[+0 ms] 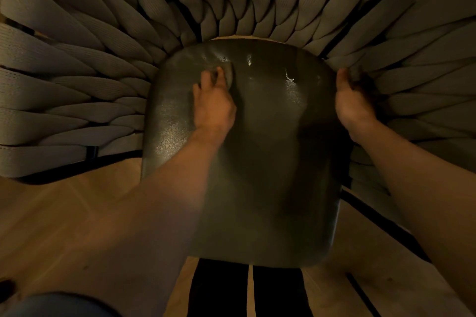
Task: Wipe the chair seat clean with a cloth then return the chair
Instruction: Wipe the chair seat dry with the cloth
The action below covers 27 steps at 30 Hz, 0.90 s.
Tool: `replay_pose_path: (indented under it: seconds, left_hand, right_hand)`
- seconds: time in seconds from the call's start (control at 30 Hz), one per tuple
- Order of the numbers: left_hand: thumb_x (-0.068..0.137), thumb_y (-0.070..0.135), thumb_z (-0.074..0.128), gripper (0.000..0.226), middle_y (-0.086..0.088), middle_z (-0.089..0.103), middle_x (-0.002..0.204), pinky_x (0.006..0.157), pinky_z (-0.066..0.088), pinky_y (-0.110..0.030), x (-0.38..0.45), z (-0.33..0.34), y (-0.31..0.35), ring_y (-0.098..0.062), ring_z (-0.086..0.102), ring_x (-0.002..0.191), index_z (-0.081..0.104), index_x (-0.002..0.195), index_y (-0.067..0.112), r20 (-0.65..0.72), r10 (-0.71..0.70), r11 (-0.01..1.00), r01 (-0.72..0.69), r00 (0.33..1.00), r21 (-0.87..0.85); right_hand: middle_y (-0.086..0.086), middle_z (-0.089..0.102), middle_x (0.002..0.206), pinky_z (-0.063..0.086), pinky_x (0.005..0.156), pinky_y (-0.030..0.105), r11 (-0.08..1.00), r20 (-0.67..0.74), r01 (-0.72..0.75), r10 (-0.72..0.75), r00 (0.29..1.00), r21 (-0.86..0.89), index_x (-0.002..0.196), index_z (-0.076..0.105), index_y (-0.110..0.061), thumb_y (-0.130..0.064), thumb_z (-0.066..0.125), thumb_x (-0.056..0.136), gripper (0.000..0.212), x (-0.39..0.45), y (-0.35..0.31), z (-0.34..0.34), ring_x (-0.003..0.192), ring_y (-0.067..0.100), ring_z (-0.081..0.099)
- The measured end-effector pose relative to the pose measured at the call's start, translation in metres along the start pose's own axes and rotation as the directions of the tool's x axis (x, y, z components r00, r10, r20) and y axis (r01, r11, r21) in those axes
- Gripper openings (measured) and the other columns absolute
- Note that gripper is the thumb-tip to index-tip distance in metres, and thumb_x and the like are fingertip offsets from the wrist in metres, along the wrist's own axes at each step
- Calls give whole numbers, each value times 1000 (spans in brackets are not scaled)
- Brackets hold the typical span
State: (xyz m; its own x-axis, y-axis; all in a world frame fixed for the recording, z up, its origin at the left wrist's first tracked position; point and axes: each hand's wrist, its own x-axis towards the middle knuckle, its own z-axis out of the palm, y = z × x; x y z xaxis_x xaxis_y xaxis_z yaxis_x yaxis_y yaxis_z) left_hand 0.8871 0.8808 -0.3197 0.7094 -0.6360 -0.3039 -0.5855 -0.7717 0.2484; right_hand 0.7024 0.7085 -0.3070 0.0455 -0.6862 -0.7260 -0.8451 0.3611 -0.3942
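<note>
Dark glossy chair seat (270, 162), grey cloth (228, 73) near its back edge

No readable text, labels, brands or numbers anywhere I can see, not on the chair seat (257, 149) either.

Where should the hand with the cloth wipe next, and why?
Probably sweep the cloth right across the seat toward the pale mark. The left hand presses it at the back left, while the right hand steadies the woven side.
</note>
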Motion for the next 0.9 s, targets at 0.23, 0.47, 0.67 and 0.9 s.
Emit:
replay_pose_path:
  seconds: [0.23,0.47,0.67,0.9]
  left_hand:
    - [95,14,44,59,-12,32,148,106,30,-40,-13,13,71,-29,36,126,27,150,4,69,178,980,-183,982,83]
    - [87,17,49,65,-15,33,146,101,37,-39,-15,54,137,-35,41,124,31,149,10,234,378,920,-392,896,14]
    - [89,6,48,60,-13,35,140,94,44,-39,-12,42,139,-33,45,111,36,147,15,148,357,933,-344,922,-109]
    - [93,14,46,57,-9,33,143,89,44,-39,-8,47,128,-34,41,113,35,147,26,203,499,852,-519,843,63]
  right_hand:
    - [9,30,165,24,121,44,998,-3,-56,56,998,17,160,28,-18,-74,18,99,83,-1,-4,-3,149,31,31]
    - [11,28,166,22,123,38,998,-26,-36,37,999,50,160,28,-16,-67,21,103,78,3,0,-4,151,28,30]
    - [14,43,157,32,115,34,999,-23,44,-45,999,-16,152,44,-11,-47,32,109,57,4,6,-9,143,32,41]
    - [25,40,153,28,114,34,906,61,328,-324,944,-268,151,40,-3,-23,45,97,58,10,7,5,143,37,37]
